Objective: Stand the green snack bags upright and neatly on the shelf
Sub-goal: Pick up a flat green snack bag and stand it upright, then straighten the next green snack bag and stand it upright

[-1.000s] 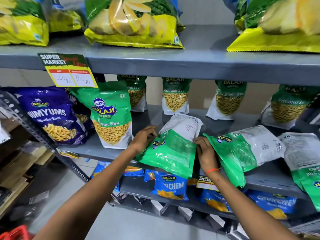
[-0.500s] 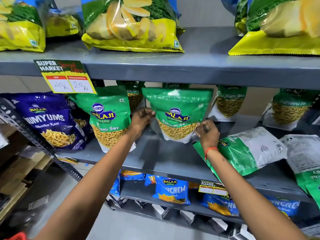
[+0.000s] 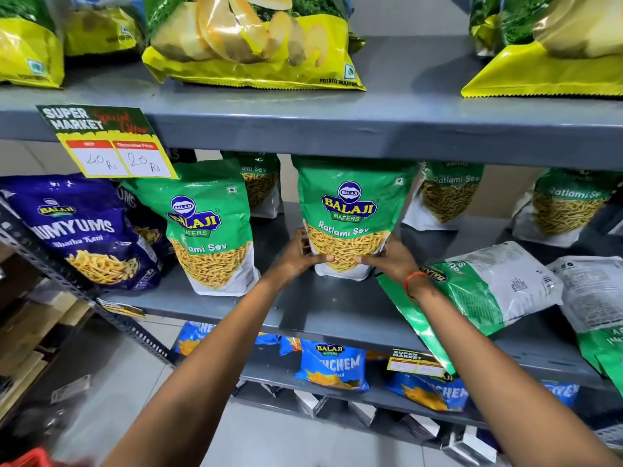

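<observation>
Both hands clasp the lower part of one green Ratlami Sev bag [image 3: 350,214] at the centre of the frame: the left hand [image 3: 300,256] wraps its lower left edge, the right hand [image 3: 391,259] its lower right edge, thumbs pressed on the front. The grip on each side is clenched on this bag, which stands upright with its base on the grey middle shelf [image 3: 330,311].

Left of it a second green bag [image 3: 209,227] stands upright at the front. Behind, four more stand along the back of the shelf. At the right, one green bag lies flat [image 3: 478,291], back side up, just beside the right wrist, and another flat one [image 3: 593,298] reaches the frame's right edge.

A blue Humyums bag [image 3: 84,230] stands at the left. A price tag [image 3: 108,143] hangs from the upper shelf, which carries yellow potato wafer bags [image 3: 256,42]. Blue bags [image 3: 333,365] fill the shelf below.
</observation>
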Motion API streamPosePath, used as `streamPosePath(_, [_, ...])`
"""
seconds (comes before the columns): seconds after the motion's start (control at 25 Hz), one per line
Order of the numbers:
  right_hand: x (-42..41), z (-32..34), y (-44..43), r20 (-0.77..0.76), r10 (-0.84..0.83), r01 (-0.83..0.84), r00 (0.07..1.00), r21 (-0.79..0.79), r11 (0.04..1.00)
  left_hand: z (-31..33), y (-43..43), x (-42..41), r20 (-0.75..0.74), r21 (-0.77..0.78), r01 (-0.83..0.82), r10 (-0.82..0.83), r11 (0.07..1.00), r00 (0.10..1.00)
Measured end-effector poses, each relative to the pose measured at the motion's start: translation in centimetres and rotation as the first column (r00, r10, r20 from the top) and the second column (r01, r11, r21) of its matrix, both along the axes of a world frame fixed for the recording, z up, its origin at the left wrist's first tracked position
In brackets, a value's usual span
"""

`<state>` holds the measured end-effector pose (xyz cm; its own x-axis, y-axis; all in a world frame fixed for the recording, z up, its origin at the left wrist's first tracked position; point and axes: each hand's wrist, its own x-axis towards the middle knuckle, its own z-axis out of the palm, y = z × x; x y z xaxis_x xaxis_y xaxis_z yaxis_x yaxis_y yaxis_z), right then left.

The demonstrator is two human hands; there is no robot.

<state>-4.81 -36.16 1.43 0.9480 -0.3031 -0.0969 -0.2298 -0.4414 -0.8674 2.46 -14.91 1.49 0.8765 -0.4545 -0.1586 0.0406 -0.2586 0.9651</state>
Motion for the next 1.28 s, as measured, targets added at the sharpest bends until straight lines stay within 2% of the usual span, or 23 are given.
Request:
streamPosePath(0.16, [-1.5,-0.1,1.3,-0.049,0.062,-0.067,0.997,-0.097,0.993,0.1,2.1,-2.2,0.04,0.03,-0.031,0.029,0.999,0.999])
streamPosePath(0.32, [-3.4,1.5,3.5,-0.082,0.114,-0.131,0.99,-0.26,0.957,-0.8,3.6,-3.9,0.023,-0.031,-0.055,0.056,0.998,0.998])
streamPosePath(0.4, [-4.1,2.0,4.0,-0.054,0.14,-0.15,0.989,-0.261,0.954,-1.0,4.1,-4.0,0.025,-0.036,-0.055,0.055,0.998,0.998])
streamPosePath(0.48, [-4.5,2.2,4.2,-0.002,0.148,-0.146,0.989,-0.16,0.976,-1.1,4.3,-4.5,0.08,-0.028,-0.051,0.053,0.998,0.995])
streamPosePath(0.56, [-5.1,2.4,4.0,0.029,0.139,-0.136,0.99,-0.082,0.987,-1.0,3.7,-5.6,0.148,-0.05,-0.118,0.124,0.992,0.981])
streamPosePath(0.6, [-5.6,2.4,3.9,0.044,0.116,-0.109,0.992,-0.13,0.985,-0.8,3.2,-6.6,0.204,-0.044,-0.188,0.193,0.981,0.96])
streamPosePath(0.68, [-7.0,2.3,3.2,0.118,0.095,-0.045,0.988,-0.369,0.928,-0.3,2.2,-9.1,0.388,0.026,-0.36,0.322,0.933,0.864])
streamPosePath(0.76, [-8.5,1.7,1.6,0.163,0.112,0.003,0.98,-0.579,0.815,0.0,0.1,-11.9,0.642,0.01,-0.465,0.351,0.885,0.681])
streamPosePath(0.8, [-9.0,1.2,0.6,0.183,0.114,0.028,0.976,-0.63,0.776,0.0,-1.3,-13.2,0.721,-0.018,-0.449,0.323,0.893,0.613])
streamPosePath(0.88, [-10.1,0.3,-1.1,0.199,0.109,0.058,0.974,-0.682,0.729,-0.4,-3.7,-14.5,0.83,0.02,-0.322,0.164,0.946,0.533])
streamPosePath(0.96, [-11.8,-0.4,-3.0,0.152,0.114,0.025,0.982,-0.701,0.713,-1.1,-6.3,-14.8,0.818,0.114,-0.145,-0.01,0.983,0.575])
streamPosePath(1.04, [-13.1,-1.9,-3.0,0.099,0.137,-0.015,0.986,-0.756,0.654,-2.2,-6.9,-13.2,0.73,0.215,-0.077,-0.108,0.974,0.675])
streamPosePath(1.08, [-16.8,-2.8,-7.4,0.09,0.122,-0.004,0.988,-0.791,0.612,-1.7,-11.4,-15.0,0.717,0.253,-0.034,-0.163,0.967,0.678])
streamPosePath(1.16, [-18.7,-4.6,-8.8,0.038,0.183,-0.064,0.982,-0.852,0.519,-1.3,-13.8,-14.4,0.673,0.311,-0.05,-0.182,0.949,0.716])
streamPosePath(1.2, [-18.5,-5.0,-8.5,0.037,0.219,-0.08,0.975,-0.86,0.504,-1.3,-14.0,-13.5,0.656,0.325,-0.08,-0.164,0.942,0.737])
streamPosePath(1.28, [-18.3,-5.0,-8.3,0.019,0.302,-0.132,0.953,-0.872,0.471,-1.2,-13.9,-11.3,0.529,0.45,-0.072,-0.201,0.89,0.824])
